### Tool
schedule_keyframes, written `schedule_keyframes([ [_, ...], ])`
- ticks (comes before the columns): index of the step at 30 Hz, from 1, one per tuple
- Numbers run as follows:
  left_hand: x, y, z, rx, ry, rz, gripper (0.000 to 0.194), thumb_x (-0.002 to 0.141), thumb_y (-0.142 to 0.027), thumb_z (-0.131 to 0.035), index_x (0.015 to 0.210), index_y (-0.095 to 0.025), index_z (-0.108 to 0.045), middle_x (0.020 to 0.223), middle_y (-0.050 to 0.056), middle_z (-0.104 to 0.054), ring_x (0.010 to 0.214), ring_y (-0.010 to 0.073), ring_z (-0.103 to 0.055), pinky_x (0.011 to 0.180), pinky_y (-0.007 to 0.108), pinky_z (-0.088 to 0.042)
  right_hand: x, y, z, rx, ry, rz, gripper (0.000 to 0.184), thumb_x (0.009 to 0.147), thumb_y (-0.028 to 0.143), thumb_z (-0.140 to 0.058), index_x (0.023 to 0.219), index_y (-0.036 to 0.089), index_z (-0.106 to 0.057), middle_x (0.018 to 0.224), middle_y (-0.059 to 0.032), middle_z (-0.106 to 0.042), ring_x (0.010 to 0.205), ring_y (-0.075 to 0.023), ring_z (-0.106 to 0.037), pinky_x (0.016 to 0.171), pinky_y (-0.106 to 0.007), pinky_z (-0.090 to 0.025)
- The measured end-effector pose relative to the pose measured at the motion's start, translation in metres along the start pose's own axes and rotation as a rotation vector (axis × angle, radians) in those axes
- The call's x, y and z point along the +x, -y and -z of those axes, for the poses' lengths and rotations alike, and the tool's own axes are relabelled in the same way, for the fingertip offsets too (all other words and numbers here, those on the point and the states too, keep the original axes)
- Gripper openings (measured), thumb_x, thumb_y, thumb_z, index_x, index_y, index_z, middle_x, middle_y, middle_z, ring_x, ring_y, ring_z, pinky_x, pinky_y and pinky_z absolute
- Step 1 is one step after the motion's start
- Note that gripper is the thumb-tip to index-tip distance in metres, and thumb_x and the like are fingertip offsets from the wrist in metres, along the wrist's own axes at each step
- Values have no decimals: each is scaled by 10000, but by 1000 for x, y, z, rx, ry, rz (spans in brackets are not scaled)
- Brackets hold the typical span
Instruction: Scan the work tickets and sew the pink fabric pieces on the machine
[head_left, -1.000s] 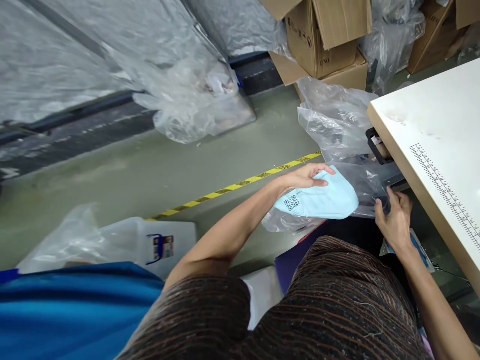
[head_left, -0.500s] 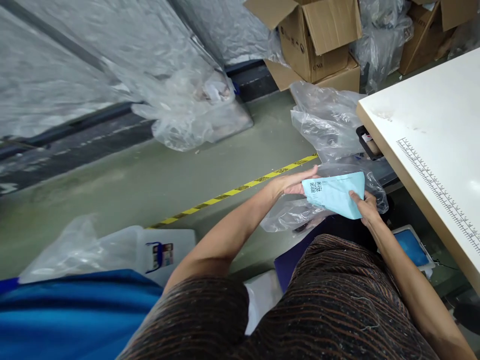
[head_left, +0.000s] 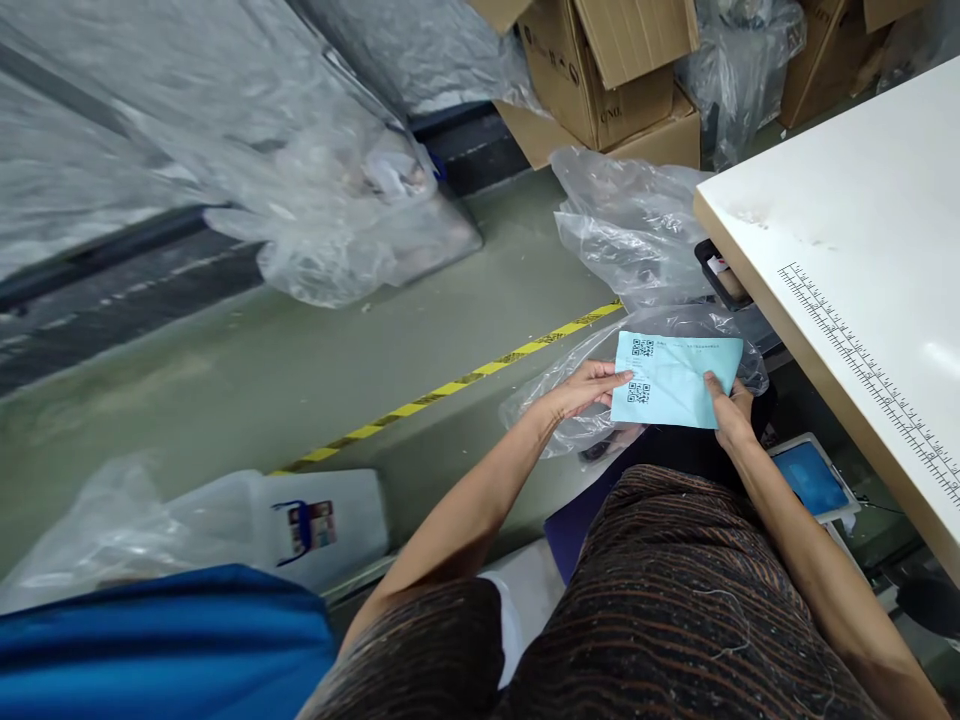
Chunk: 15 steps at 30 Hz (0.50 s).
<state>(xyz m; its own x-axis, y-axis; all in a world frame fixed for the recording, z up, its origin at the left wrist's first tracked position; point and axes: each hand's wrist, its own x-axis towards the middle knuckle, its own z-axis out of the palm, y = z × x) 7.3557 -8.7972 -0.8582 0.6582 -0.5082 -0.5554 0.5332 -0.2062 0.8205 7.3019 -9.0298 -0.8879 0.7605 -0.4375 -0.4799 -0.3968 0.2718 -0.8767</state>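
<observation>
Blue sheet [head_left: 679, 388] held between two bare hands, printed face up. The left hand [head_left: 587, 390] is nearly closed, pinching the sheet's left edge beside the QR codes; the right hand [head_left: 733, 410] grips the near right corner, thumb on the face, its fingers partly hidden. The sheet lies in the air above clear plastic [head_left: 574, 425], left of the white table [head_left: 847, 190]. Yellow-black tape [head_left: 450, 386] crosses the floor to the left; cartons [head_left: 600, 90] stand at the far side. The step in hand appears to be holding the sheet open, lightly creased. Any turn or fold would call for both grips moving together, without tugging the paper.
</observation>
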Motion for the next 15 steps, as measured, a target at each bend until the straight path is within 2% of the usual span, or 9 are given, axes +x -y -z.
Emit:
schedule_keyframes([
  [3, -1, -3, -1, 56, -43, -19, 520, 720, -577, -753, 968, -121, -740, 947, 129, -766, 787, 198, -705, 649, 298, -571, -4, 5, 0, 11, -13, 39, 394, 612, 500, -742, 825, 185, -638, 837, -40, -714, 786, -202, -644, 707, -320, -545],
  [8, -10, -10, -8, 133, -131, -100, 543, 703, -633, -734, 907, -130, -740, 907, 113, -774, 746, 187, -699, 651, 283, -554, -12, 17, 0, -3, -25, 107, 421, 623, 541, -709, 824, 175, -657, 859, -54, -713, 811, -209, -644, 733, -330, -542],
  [12, -25, -18, -15, 150, -163, -161, 663, 675, -698, -716, 993, -116, -725, 948, 135, -770, 805, 229, -720, 723, 336, -580, -25, 31, -2, -24, 8, 168, 443, 636, 566, -681, 822, 165, -666, 832, -57, -710, 794, -215, -640, 735, -342, -542],
  [15, -41, -28, -17, 154, -179, -198, 723, 671, -722, -705, 1053, -109, -710, 970, 148, -766, 813, 244, -728, 753, 365, -595, -46, 46, -3, -38, 40, 218, 410, 658, 552, -678, 790, 164, -669, 785, -52, -708, 773, -220, -640, 725, -339, -543],
])
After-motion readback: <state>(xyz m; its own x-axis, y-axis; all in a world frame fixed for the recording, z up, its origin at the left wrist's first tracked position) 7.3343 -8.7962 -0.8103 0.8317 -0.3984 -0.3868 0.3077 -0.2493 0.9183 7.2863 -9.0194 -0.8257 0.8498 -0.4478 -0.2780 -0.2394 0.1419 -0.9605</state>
